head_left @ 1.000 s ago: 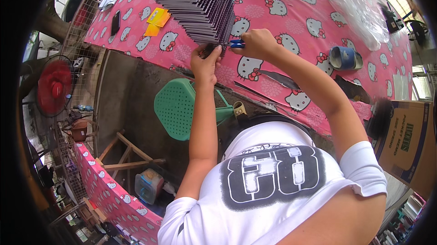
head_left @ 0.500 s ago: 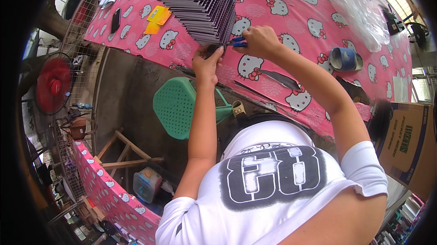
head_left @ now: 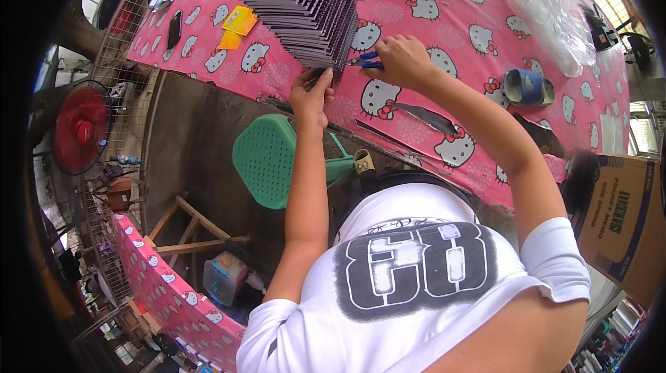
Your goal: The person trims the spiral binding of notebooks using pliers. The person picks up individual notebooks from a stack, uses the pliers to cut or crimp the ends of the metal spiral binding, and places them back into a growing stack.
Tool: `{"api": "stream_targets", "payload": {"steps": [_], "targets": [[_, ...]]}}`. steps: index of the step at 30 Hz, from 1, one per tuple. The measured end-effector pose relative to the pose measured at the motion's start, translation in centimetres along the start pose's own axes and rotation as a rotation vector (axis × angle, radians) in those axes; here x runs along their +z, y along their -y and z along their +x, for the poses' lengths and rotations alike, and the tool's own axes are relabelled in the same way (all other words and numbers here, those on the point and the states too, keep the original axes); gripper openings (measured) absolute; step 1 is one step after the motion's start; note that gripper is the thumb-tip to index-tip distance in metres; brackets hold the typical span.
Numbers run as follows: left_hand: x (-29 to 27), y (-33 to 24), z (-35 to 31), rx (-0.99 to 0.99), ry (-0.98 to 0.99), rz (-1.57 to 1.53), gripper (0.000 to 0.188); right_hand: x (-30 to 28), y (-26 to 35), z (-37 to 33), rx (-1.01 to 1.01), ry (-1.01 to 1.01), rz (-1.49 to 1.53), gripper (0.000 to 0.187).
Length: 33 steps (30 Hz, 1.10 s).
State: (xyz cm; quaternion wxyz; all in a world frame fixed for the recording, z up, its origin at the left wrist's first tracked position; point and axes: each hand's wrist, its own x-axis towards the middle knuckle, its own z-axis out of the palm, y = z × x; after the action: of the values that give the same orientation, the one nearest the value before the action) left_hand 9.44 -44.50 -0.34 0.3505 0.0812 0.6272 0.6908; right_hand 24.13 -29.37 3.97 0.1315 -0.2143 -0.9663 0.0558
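Observation:
A tall, leaning stack of purple spiral notebooks [head_left: 305, 19] stands near the table edge, its wire coils along the right side. At its near lower corner my left hand [head_left: 311, 98] is closed on a notebook's corner, thumb on top, with something dark under the fingertips. My right hand [head_left: 404, 61] grips small blue-handled pliers [head_left: 372, 61]. Their jaws point left at the coil ends low on the stack; whether they touch the wire I cannot tell.
A pink patterned cloth covers the table [head_left: 416, 123], torn near its front edge. Around lie a phone [head_left: 175, 30], yellow packets [head_left: 238, 25], clear plastic [head_left: 551, 26] and a blue tape roll [head_left: 525, 87]. Below are a green stool [head_left: 265, 160] and a red fan [head_left: 83, 129]; right, a cardboard box [head_left: 614, 224].
My right hand has shifted slightly up, and the pliers' jaws show more plainly beside the coil. My left hand has moved slightly left, still at the stack's corner.

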Motion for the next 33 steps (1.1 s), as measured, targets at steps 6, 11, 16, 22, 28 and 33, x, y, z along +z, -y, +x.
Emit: {"api": "stream_targets", "payload": {"steps": [6,11,16,22,28,33], "targets": [[0.6,0.7,0.3,0.073,0.024,0.067,0.043,2.8,-0.2,1.0,-0.139,-0.190,-0.060,0.051],[0.6,0.5,0.2,0.105,0.019,0.074,0.037,0.4,1.2,1.2,0.106,0.324,0.048,0.049],[-0.3,0.8,0.7,0.099,0.031,0.121,0.039,2.6,-1.5,-0.2,-0.077,-0.099,-0.047,0.049],[0.3,0.8,0.3,0.156,-0.038,0.382,0.044,2.0,0.1,0.8,-0.054,0.012,-0.020,0.049],[-0.6,1.1,0.8,0.166,-0.003,0.355,0.035,0.8,0.7,1.0,0.072,0.319,0.076,0.048],[-0.5,1.9,1.0,0.375,-0.067,0.619,0.035,3.4,-1.8,-0.2,-0.151,-0.202,-0.132,0.051]]}}
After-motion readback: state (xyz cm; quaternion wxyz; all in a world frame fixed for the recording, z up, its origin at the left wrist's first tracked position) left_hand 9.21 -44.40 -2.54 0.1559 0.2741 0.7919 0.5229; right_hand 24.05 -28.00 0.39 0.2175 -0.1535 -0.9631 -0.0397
